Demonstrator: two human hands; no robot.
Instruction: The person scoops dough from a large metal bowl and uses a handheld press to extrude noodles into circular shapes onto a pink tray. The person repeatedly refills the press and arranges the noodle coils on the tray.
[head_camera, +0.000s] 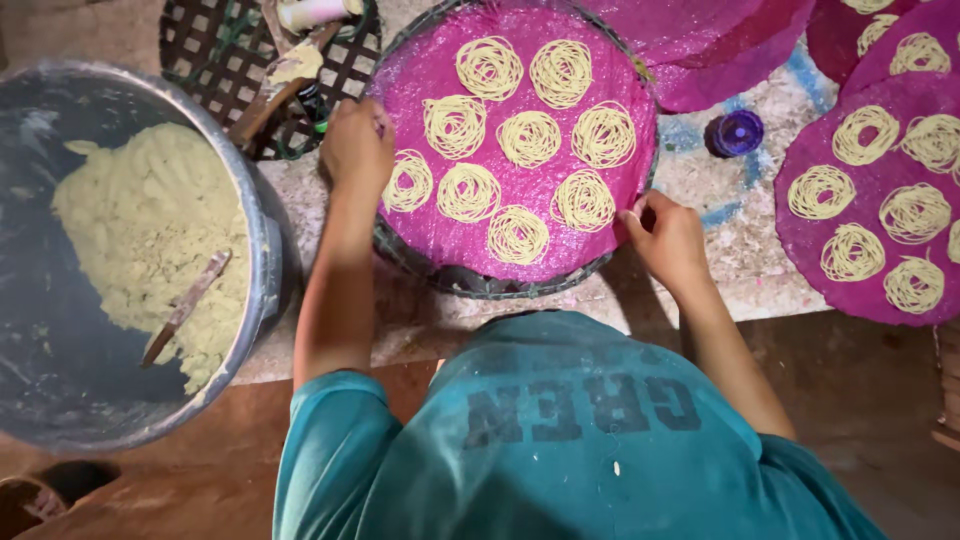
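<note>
A round woven tray (470, 283) lies on the stone slab, covered with a magenta plastic sheet (520, 205). Several pale yellow noodle coils (529, 138) sit on the sheet. My left hand (357, 145) grips the tray's left rim, fingers curled over the sheet's edge. At the lower right rim, my right hand (668, 237) pinches the edge. My teal shirt fills the bottom of the view.
A big metal pot (262, 215) of pale dough (150, 240) with a wooden spatula (186, 304) stands at the left. A dark lattice tray (215, 50) with a wooden tool lies behind it. More magenta sheets with coils (870, 200) and a purple cap (737, 132) lie at the right.
</note>
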